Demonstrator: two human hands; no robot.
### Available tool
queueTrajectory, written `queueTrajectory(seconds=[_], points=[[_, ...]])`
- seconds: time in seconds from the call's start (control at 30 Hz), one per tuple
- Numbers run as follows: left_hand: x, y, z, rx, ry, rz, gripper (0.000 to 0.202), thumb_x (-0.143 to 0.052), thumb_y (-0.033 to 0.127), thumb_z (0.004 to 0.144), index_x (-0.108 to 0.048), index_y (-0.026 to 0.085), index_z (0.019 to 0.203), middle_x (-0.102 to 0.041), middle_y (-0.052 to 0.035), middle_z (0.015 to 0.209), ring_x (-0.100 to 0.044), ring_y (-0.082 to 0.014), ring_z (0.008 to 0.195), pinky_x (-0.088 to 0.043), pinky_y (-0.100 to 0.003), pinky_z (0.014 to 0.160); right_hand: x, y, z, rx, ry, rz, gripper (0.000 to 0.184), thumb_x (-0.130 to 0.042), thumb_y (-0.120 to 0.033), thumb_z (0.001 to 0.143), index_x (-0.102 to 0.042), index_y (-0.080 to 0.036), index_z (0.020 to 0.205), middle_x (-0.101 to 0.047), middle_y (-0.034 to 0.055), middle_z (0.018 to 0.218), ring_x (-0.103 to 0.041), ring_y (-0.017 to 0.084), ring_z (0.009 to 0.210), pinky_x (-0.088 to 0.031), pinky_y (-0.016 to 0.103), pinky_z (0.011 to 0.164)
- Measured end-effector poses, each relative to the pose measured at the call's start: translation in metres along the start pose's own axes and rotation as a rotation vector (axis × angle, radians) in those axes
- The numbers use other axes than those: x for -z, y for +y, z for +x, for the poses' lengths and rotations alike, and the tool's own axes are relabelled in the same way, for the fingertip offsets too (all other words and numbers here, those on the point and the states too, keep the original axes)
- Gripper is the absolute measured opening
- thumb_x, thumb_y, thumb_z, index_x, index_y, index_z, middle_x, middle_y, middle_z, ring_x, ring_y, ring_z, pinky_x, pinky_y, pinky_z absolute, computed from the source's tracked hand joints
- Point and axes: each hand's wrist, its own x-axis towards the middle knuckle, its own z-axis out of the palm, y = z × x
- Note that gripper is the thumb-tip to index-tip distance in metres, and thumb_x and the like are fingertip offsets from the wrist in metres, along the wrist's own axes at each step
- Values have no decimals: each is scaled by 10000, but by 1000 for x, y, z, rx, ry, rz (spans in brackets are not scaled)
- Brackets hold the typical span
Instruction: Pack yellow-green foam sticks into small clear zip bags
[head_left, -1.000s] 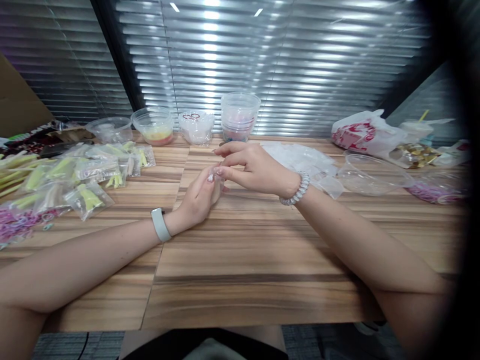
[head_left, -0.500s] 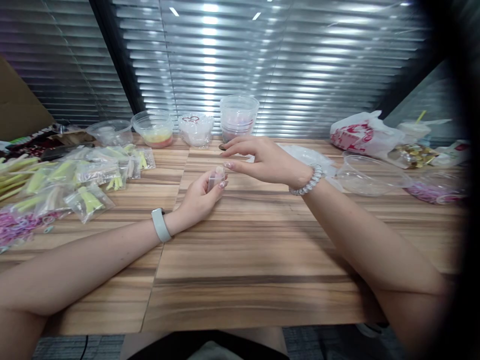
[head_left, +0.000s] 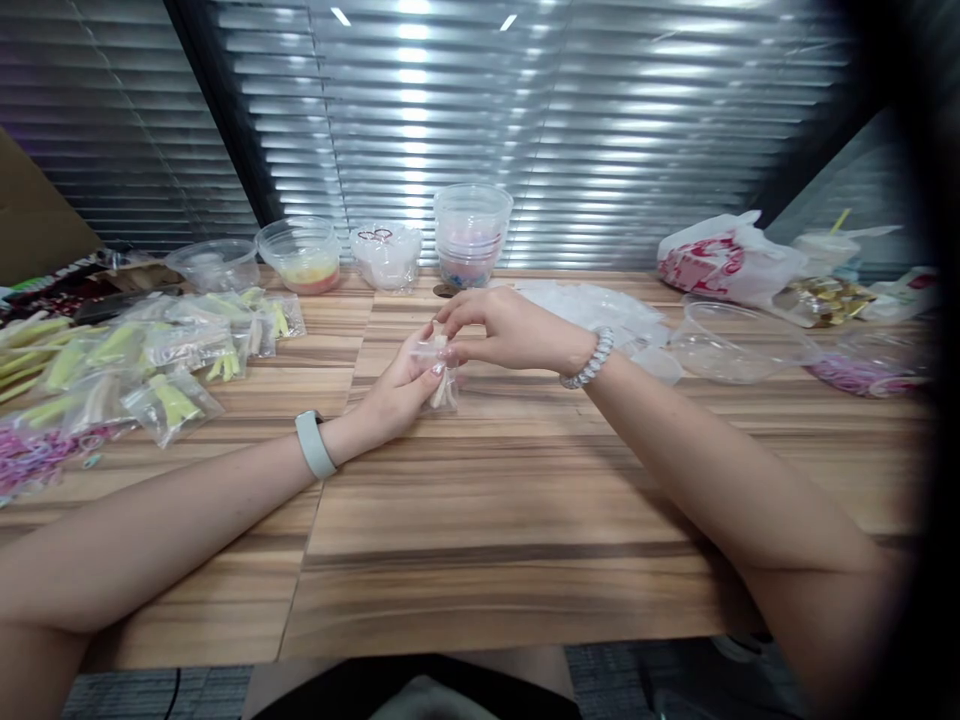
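Figure: hands at a wood-grain table, seen from above.

The **small bag** [head_left: 444,380], clear plastic holding pale strips, stood near the middle of the frame, its lower end at or just above the **table** [head_left: 510,510]. The **left hand** [head_left: 394,392] was closed around its left side, with the fingers curled against the film. The **right hand** [head_left: 510,328] came in from the right, arched, its **fingertips** [head_left: 442,322] pinching the bag's upper edge. Both hands thus grasped the bag, and neither was released.

A broad bare stretch of striped wood lay below the hands, reaching the table's near edge. Narrower open strips separated the hands from the goods beyond.

At left lay glossy **packets** [head_left: 172,405] of yellow-green strips, with **pink bands** [head_left: 30,455] at the lower left. Along the far edge stood a round **bowl** [head_left: 298,258] with a yellow-pink layer and a stack of clear **tubs** [head_left: 471,235]. Crinkled **film** [head_left: 592,310] lay just beyond the right hand, beside a shallow clear **dish** [head_left: 739,342]. A white **carrier bag** [head_left: 724,258] sat at upper right.
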Motion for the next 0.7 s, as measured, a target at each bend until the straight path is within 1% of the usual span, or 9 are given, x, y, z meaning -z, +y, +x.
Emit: queueTrajectory(seconds=[0.07, 0.1, 0.17, 0.23, 0.3, 0.37, 0.47, 0.57, 0.7], points=[[0, 2, -1, 83, -43, -86, 736, -567, 444, 905, -151, 285, 1490, -357, -154, 1468, -579, -262, 1147, -498, -449, 941, 0, 0, 0, -24, -17, 24, 139, -626, -252, 818, -716, -152, 855, -681, 47, 938, -602, 152, 858, -445, 285, 795], [1, 3, -2, 114, -47, -94, 768, -573, 429, 905, -107, 296, 1500, -361, -157, 1466, -587, -262, 1136, -489, -461, 952, 0, -1, 0, -38, -32, 40, 139, -617, -254, 821, -712, -153, 831, -680, 40, 892, -597, 142, 813, -441, 277, 762], [2, 5, -4, 130, -36, -32, 812, -581, 405, 906, -58, 284, 1515, -448, -164, 1402, -590, -263, 1136, -462, -478, 982, 1, -3, 0, -66, -61, 84, 158, -599, -266, 833, -705, -150, 822, -672, 31, 811, -579, 121, 719, -426, 258, 685], [3, 7, -5, 114, -24, 57, 814, -587, 389, 905, -72, 259, 1522, -494, -163, 1359, -550, -266, 1195, -430, -478, 1018, 1, -6, 0, -94, -86, 132, 181, -590, -287, 842, -699, -144, 861, -664, 26, 766, -554, 105, 647, -400, 241, 613], [3, 10, -6, 98, -3, 152, 784, -601, 382, 896, -141, 250, 1516, -466, -158, 1388, -522, -270, 1229, -419, -462, 1034, 1, -9, 0, -110, -112, 174, 201, -598, -313, 843, -692, -142, 888, -662, 24, 748, -539, 97, 612, -377, 229, 567], [1, 14, -6, 111, 26, 238, 763, -620, 379, 883, -201, 242, 1505, -449, -153, 1404, -540, -279, 1206, -431, -450, 1021, 0, -11, 0, -117, -141, 217, 198, -604, -321, 841, -687, -144, 871, -662, 24, 734, -546, 96, 608, -375, 222, 551], [-1, 18, -6, 137, 37, 239, 798, -623, 399, 877, -166, 233, 1509, -449, -157, 1401, -555, -285, 1184, -440, -454, 1007, -1, -10, 0, -133, -168, 290, 202, -615, -334, 831, -681, -144, 856, -667, 27, 730, -578, 104, 616, -397, 218, 542], [-1, 15, -4, 139, 34, 177, 814, -631, 408, 871, -147, 226, 1499, -430, -159, 1416, -542, -272, 1201, -432, -451, 1019, -3, -6, 1, -150, -116, 329, 228, -645, -321, 804, -676, -143, 942, -673, 32, 749, -607, 120, 635, -428, 225, 553], [1, 7, 1, 99, 8, 141, 756, -653, 382, 856, -231, 209, 1460, -537, -146, 1302, -590, -250, 1117, -495, -407, 924, -5, -1, 1, -156, 6, 316, 274, -676, -256, 768, -669, -139, 1016, -664, 22, 724, -620, 129, 649, -451, 238, 591]])
